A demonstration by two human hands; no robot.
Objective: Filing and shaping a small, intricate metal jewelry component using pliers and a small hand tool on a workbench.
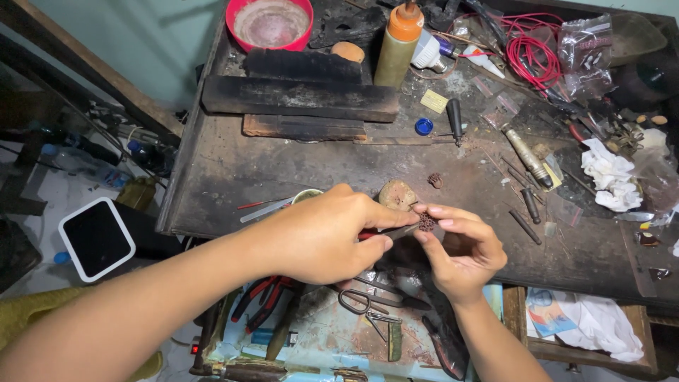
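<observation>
Dark and scarred, the wooden tabletop (233, 170) fills the scene, with an open drawer below its near edge. Closest to you, that drawer holds scissors (368, 301) and red-handled pliers (258, 301) among other tools.

Just above the drawer your 2 hands meet in front of the tabletop's edge. Your left hand (322, 237) is closed in a pinch on a thin red-handled tool (385, 232), whose tip reaches the small dark ridged bead (426, 223). Your right hand (463, 251) pinches that bead between thumb and forefinger, its grip shut on it, the other fingers curled underneath. The bead sits between both hands, held in the air just over the near edge.

Right behind your fingers a round brownish lump (397, 193) rests on the tabletop, and a second small dark bead (435, 180) lies just beyond it. Further right lie crumpled white tissue (608, 177) and several slim metal tools.

Toward the middle, blackened wooden blocks (300, 99) are stacked, with a small blue cap (424, 126) near them.

At the far edge stand a red bowl (237, 32), a bottle with an orange cap (397, 44) and a coil of red wire (530, 53).
</observation>
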